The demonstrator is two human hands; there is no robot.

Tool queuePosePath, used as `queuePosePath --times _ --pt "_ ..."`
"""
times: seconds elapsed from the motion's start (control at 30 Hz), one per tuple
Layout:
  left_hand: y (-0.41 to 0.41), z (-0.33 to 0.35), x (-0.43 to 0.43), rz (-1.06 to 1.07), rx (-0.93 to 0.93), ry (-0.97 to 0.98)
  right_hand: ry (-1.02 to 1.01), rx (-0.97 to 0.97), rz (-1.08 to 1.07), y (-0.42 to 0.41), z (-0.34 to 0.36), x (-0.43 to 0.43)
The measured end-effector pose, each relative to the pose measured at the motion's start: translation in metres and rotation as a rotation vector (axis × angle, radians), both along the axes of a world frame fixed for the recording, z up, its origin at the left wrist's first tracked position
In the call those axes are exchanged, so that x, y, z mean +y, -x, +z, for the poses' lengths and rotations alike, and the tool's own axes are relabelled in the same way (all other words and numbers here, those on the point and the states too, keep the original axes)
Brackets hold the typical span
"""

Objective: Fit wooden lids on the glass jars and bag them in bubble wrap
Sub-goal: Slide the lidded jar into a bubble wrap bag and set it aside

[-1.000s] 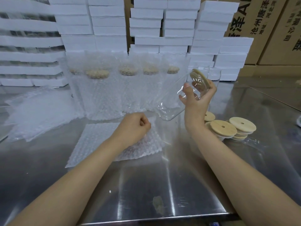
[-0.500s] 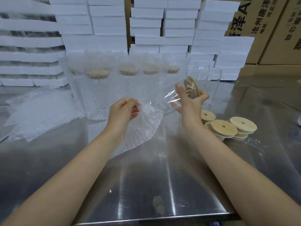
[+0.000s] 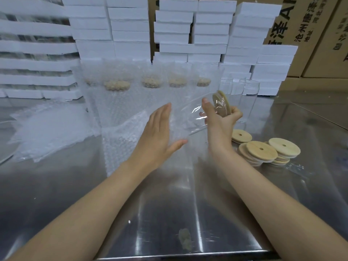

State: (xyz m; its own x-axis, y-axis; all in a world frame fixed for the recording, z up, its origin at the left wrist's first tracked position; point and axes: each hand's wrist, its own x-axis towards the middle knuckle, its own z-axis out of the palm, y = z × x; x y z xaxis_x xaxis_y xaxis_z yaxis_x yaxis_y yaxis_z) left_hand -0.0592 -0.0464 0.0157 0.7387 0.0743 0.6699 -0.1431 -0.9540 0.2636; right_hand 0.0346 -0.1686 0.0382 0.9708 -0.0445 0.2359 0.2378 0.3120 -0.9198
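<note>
My right hand [image 3: 219,119] grips a clear glass jar [image 3: 190,117] near its neck, tipped almost on its side, with a wooden lid [image 3: 222,103] fitted on its right end. The jar's base points left into a bubble wrap bag [image 3: 128,136] that hangs above the steel table [image 3: 169,213]. My left hand [image 3: 160,134] is held flat with straight fingers against the bag's mouth, thumb under the jar's base. Loose wooden lids [image 3: 261,151] lie stacked to the right.
A row of bagged, lidded jars [image 3: 116,102] stands behind the hands. Bare glass jars [image 3: 248,98] stand at the back right. Flat bubble wrap bags [image 3: 47,132] lie at the left. White foam boxes [image 3: 188,34] and cartons [image 3: 310,34] line the back.
My left hand lifted a bubble wrap bag off the table, then let go its pinch and spread flat. My right hand tipped the lidded jar leftward and moved its base toward the bag.
</note>
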Motion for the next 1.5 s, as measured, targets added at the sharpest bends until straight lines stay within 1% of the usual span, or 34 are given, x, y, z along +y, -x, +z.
queuePosePath --times 0.1,0.2,0.27,0.33,0.37,0.43,0.47,0.6,0.7,0.8,0.93,1.03,1.1,1.2,1.27,1.4,1.5 --pt "0.001 0.006 0.002 0.054 -0.114 -0.129 0.007 -0.015 0.022 0.009 -0.006 0.007" --pt "0.003 0.011 -0.003 0.047 -0.160 -0.263 0.037 -0.046 0.046 0.023 -0.017 0.018" --pt "0.003 0.011 -0.009 0.027 -0.174 -0.300 0.058 -0.039 0.081 0.033 -0.027 0.024" --pt "0.003 0.010 -0.014 -0.002 -0.159 -0.270 0.035 0.020 0.151 0.040 -0.030 0.027" --pt "0.003 0.010 -0.015 -0.034 -0.144 -0.222 0.011 0.050 0.176 0.040 -0.030 0.028" --pt "0.004 0.013 -0.011 -0.089 -0.113 -0.108 -0.033 0.092 0.188 0.037 -0.027 0.029" --pt "0.003 0.014 -0.008 -0.087 -0.097 -0.088 -0.059 0.111 0.171 0.034 -0.025 0.028" --pt "0.002 0.015 0.008 0.061 0.008 -0.158 -0.175 0.192 0.037 0.016 -0.009 0.012" --pt "0.003 0.013 0.013 0.136 0.045 -0.218 -0.249 0.221 0.055 0.006 0.000 0.000" --pt "0.003 0.011 0.011 0.149 -0.047 -0.225 -0.160 0.195 0.128 0.010 -0.004 0.002" --pt "0.004 0.012 0.007 0.165 -0.116 -0.361 0.035 0.136 0.251 0.022 -0.022 0.017" --pt "0.005 0.013 -0.001 0.110 -0.114 -0.384 0.036 0.208 0.420 0.030 -0.028 0.024" --pt "0.005 0.013 -0.005 0.071 -0.125 -0.389 0.037 0.257 0.485 0.032 -0.026 0.025" --pt "0.005 0.019 -0.006 0.056 -0.168 -0.339 0.010 0.275 0.414 0.027 -0.020 0.022" --pt "0.008 0.024 -0.004 0.127 -0.115 -0.353 -0.019 0.286 0.341 0.019 -0.015 0.015" --pt "0.009 0.020 0.001 0.291 0.098 -0.413 -0.035 0.284 0.282 0.005 -0.013 0.002" --pt "0.009 0.015 0.001 0.349 0.138 -0.446 0.071 0.237 0.332 0.011 -0.020 0.007"
